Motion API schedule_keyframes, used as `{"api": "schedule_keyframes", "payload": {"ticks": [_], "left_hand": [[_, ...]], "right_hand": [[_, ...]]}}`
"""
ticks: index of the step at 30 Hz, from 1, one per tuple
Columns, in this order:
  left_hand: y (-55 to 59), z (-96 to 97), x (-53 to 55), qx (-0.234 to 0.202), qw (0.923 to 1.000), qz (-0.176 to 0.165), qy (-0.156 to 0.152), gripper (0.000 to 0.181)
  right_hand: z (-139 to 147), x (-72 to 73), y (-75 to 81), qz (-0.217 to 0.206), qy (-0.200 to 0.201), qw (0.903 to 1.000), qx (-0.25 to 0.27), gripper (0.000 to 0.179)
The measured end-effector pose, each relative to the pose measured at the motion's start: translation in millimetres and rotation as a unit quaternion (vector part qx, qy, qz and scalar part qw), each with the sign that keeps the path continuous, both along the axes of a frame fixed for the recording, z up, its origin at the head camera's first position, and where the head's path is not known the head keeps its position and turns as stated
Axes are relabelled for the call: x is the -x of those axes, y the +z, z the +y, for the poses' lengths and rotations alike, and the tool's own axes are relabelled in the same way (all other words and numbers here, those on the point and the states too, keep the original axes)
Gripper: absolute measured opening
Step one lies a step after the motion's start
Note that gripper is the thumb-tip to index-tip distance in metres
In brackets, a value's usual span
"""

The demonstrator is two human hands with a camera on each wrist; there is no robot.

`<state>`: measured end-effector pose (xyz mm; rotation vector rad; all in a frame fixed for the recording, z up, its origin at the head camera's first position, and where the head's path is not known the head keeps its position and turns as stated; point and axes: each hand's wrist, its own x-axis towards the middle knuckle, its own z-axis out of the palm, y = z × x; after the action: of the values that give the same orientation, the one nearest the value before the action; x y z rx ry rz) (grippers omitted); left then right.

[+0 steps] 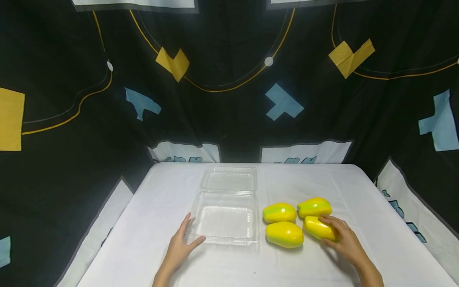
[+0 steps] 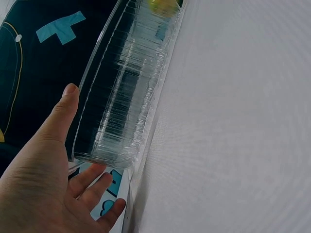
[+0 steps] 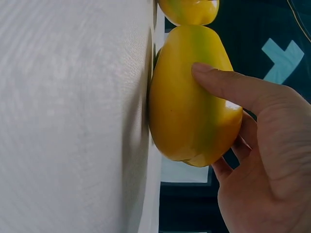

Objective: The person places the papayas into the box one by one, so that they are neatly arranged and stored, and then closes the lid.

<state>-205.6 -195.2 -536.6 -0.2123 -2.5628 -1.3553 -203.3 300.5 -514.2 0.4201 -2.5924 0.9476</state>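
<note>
In the head view, my right hand (image 1: 340,237) holds the front-right yellow papaya (image 1: 319,228), thumb on the near side and fingers over the far side. The right wrist view shows this papaya (image 3: 192,111) on the white cloth, green streaks on its skin, with my thumb pressed to it. Three more papayas lie beside it: one front left (image 1: 285,235), one back left (image 1: 279,213), one back right (image 1: 314,207). My left hand (image 1: 180,244) lies at the front-left corner of a clear plastic clamshell box (image 1: 225,240), thumb and fingers spread and only loosely bent.
The box's lid (image 1: 229,168) lies folded back, away from me. Everything sits on a table with a white cloth (image 1: 143,223). A dark curtain (image 1: 222,119) with yellow and blue patches hangs behind the table and at its sides.
</note>
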Motion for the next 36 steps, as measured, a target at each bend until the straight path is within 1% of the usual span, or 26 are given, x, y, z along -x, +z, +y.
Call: {"api": "schedule_keyframes", "payload": {"ticks": [3,7,15,20,24,26,30,36], "left_hand": [[-1.2,-0.3,-0.1,-0.005,1.0,-0.005,-0.001,0.093],[-2.4,-0.5,-0.6,-0.01,0.9999,-0.001,-0.004,0.091],[-2.2,1.6,-0.9,-0.008,0.9999,-0.005,-0.003,0.093],[-0.8,1.7,-2.4,-0.01,0.9999,-0.001,-0.002,0.093],[-0.9,1.3,-2.3,-0.014,0.9999,-0.005,-0.001,0.093],[-1.1,1.2,-2.2,-0.011,0.9999,-0.005,0.002,0.093],[-1.0,0.7,-2.8,-0.004,1.0,-0.003,0.004,0.093],[2.4,-1.0,-2.0,-0.007,0.9999,-0.009,-0.004,0.093]], "right_hand": [[0.1,-0.4,-0.1,0.001,0.004,1.0,0.007,0.063],[0.3,0.0,-0.2,-0.001,0.005,0.9999,0.01,0.063],[1.5,-2.2,1.1,-0.01,-0.014,0.9998,-0.007,0.064],[-2.1,-3.7,6.7,-0.036,-0.019,0.999,-0.017,0.064],[-5.7,-6.4,11.9,-0.059,-0.026,0.9976,-0.026,0.065],[-6.8,-8.0,12.9,-0.062,-0.028,0.9973,-0.029,0.065],[-8.8,-11.7,13.7,-0.062,-0.032,0.9972,-0.027,0.066],[-15.6,-15.9,16.1,-0.043,-0.04,0.9982,-0.012,0.066]]}}
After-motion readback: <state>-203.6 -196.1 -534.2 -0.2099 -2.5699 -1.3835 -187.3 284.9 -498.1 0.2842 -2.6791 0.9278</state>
